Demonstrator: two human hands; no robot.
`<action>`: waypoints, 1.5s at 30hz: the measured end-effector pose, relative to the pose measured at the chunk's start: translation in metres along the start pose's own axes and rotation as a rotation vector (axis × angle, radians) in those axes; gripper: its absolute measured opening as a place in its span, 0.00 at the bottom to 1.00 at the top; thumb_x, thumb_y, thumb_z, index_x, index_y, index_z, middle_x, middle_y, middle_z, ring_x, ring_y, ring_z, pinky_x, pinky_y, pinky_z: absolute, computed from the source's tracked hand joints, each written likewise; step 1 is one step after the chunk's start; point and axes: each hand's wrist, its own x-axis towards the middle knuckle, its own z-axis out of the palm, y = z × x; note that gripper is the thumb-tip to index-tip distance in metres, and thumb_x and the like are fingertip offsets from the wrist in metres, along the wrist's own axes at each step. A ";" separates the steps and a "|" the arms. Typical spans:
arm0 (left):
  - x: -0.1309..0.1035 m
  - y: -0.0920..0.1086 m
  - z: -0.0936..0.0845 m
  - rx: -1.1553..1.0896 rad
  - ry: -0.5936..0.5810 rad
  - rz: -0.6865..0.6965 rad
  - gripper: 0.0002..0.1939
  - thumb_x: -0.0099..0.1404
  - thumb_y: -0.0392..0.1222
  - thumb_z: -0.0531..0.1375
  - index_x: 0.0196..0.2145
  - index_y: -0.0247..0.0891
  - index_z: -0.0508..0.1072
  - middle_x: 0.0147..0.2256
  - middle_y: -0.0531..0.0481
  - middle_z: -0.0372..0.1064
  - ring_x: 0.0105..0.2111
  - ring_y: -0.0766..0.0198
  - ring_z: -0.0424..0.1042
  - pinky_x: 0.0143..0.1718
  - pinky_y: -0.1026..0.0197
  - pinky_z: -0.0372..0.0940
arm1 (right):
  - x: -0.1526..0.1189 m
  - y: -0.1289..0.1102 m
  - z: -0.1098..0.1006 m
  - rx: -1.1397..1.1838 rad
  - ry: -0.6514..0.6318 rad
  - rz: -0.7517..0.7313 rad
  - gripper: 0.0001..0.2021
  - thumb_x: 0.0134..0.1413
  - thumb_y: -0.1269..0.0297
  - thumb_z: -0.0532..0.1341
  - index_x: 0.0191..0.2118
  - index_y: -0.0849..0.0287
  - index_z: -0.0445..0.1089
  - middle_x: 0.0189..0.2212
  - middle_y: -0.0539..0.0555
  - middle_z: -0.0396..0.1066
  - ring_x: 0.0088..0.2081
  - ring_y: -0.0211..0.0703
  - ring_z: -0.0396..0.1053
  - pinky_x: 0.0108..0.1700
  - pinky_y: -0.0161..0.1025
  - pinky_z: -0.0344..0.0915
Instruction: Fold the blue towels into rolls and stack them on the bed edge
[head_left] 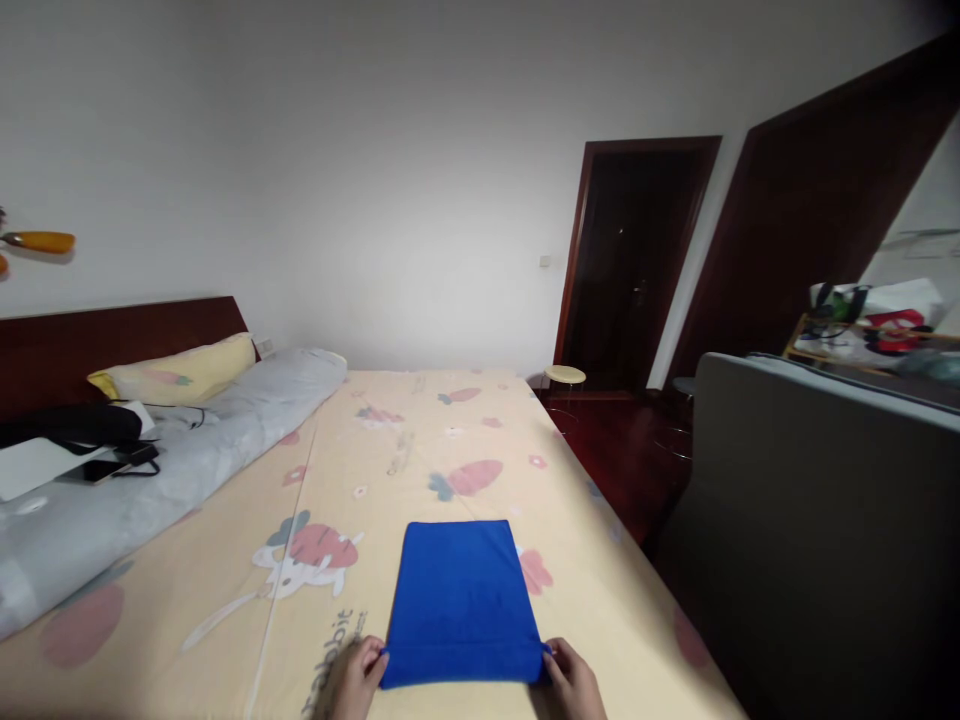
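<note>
A blue folded cloth (463, 585) lies flat on the bed (480, 420), its near edge turned into a band across the front. At the near left corner, my left hand (361, 675) pinches the cloth between thumb and fingers. My right hand (571, 678) grips the near right corner the same way. Both hands are closed, and the band stretches straight between them. The cloth's underside is hidden.
A grey rolled quilt (247, 430) runs along the bed's left side, with a phone (103, 470) and a black bag (75, 425) on it. A yellow pillow (187, 370) leans by the headboard. Right of the bed are a stool (565, 376) and a dark panel (810, 540).
</note>
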 end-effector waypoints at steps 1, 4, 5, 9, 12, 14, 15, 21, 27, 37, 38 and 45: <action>0.001 0.000 0.002 0.051 0.014 0.008 0.16 0.56 0.58 0.57 0.26 0.43 0.69 0.22 0.55 0.70 0.25 0.63 0.71 0.28 0.63 0.67 | 0.000 0.003 0.001 -0.049 -0.007 -0.003 0.17 0.54 0.47 0.52 0.28 0.54 0.66 0.24 0.50 0.72 0.29 0.46 0.69 0.34 0.39 0.64; 0.000 -0.001 0.008 0.204 0.027 0.034 0.11 0.58 0.50 0.53 0.25 0.43 0.67 0.21 0.55 0.68 0.24 0.64 0.70 0.27 0.64 0.65 | -0.001 0.009 0.002 -0.162 -0.023 -0.011 0.16 0.57 0.50 0.48 0.31 0.54 0.65 0.25 0.50 0.73 0.29 0.46 0.71 0.34 0.39 0.64; -0.001 -0.002 0.009 0.253 0.024 0.041 0.09 0.58 0.47 0.53 0.25 0.43 0.67 0.21 0.55 0.69 0.24 0.65 0.70 0.28 0.65 0.65 | -0.001 0.011 0.002 -0.199 -0.022 -0.013 0.15 0.58 0.51 0.47 0.32 0.53 0.65 0.25 0.50 0.73 0.29 0.45 0.71 0.34 0.39 0.64; -0.009 -0.008 0.015 0.447 0.041 0.050 0.10 0.61 0.38 0.49 0.29 0.44 0.69 0.26 0.54 0.73 0.28 0.65 0.73 0.31 0.66 0.65 | -0.007 0.021 0.004 -0.490 0.043 -0.177 0.10 0.59 0.62 0.49 0.32 0.53 0.66 0.26 0.51 0.73 0.30 0.45 0.70 0.35 0.40 0.61; -0.017 -0.016 0.022 0.536 0.055 0.144 0.13 0.61 0.34 0.48 0.31 0.44 0.72 0.30 0.51 0.75 0.32 0.63 0.75 0.35 0.64 0.67 | -0.013 0.036 0.009 -0.766 0.139 -0.372 0.09 0.54 0.70 0.52 0.32 0.53 0.68 0.27 0.52 0.72 0.32 0.47 0.69 0.39 0.44 0.58; -0.022 -0.019 0.026 0.614 0.106 0.208 0.14 0.61 0.35 0.49 0.33 0.43 0.73 0.32 0.48 0.75 0.35 0.61 0.75 0.38 0.61 0.68 | -0.015 0.047 0.012 -0.860 0.227 -0.417 0.10 0.54 0.71 0.52 0.37 0.53 0.69 0.31 0.53 0.73 0.35 0.48 0.68 0.42 0.46 0.57; -0.025 -0.020 0.028 0.668 0.153 0.215 0.14 0.61 0.35 0.49 0.36 0.42 0.74 0.35 0.47 0.75 0.38 0.59 0.74 0.39 0.59 0.68 | -0.016 0.053 0.014 -0.878 0.268 -0.424 0.12 0.54 0.70 0.52 0.41 0.52 0.68 0.34 0.53 0.73 0.36 0.48 0.68 0.43 0.46 0.57; -0.032 -0.005 0.025 0.837 0.121 0.159 0.18 0.63 0.33 0.48 0.40 0.48 0.74 0.43 0.50 0.73 0.45 0.59 0.70 0.42 0.56 0.62 | -0.023 0.077 0.012 -0.840 0.188 -0.477 0.16 0.54 0.61 0.57 0.50 0.48 0.67 0.47 0.56 0.71 0.47 0.53 0.67 0.48 0.49 0.57; -0.038 0.008 0.028 0.845 0.079 0.074 0.12 0.63 0.42 0.52 0.39 0.49 0.74 0.47 0.49 0.72 0.49 0.56 0.67 0.48 0.50 0.57 | -0.027 0.055 0.011 -0.855 0.232 -0.422 0.11 0.59 0.54 0.54 0.43 0.46 0.70 0.50 0.54 0.71 0.50 0.53 0.66 0.48 0.50 0.57; -0.038 0.028 0.077 0.991 0.072 0.118 0.20 0.61 0.32 0.51 0.47 0.45 0.73 0.55 0.47 0.67 0.55 0.55 0.64 0.54 0.50 0.58 | -0.024 0.025 0.060 -0.928 0.292 -0.449 0.16 0.52 0.72 0.52 0.45 0.50 0.69 0.50 0.55 0.70 0.49 0.52 0.66 0.50 0.50 0.57; -0.039 0.027 0.089 0.944 0.033 0.187 0.21 0.61 0.30 0.50 0.47 0.47 0.73 0.54 0.49 0.69 0.54 0.57 0.66 0.54 0.52 0.59 | -0.026 0.017 0.070 -0.891 0.229 -0.481 0.18 0.51 0.75 0.52 0.44 0.49 0.68 0.50 0.54 0.71 0.48 0.50 0.66 0.49 0.49 0.57; -0.052 0.005 0.130 0.828 0.010 0.420 0.17 0.63 0.32 0.51 0.42 0.48 0.76 0.44 0.51 0.76 0.46 0.59 0.73 0.47 0.57 0.67 | -0.039 -0.009 0.098 -0.720 -0.002 -0.550 0.10 0.54 0.71 0.56 0.39 0.50 0.69 0.41 0.50 0.73 0.41 0.45 0.68 0.45 0.42 0.57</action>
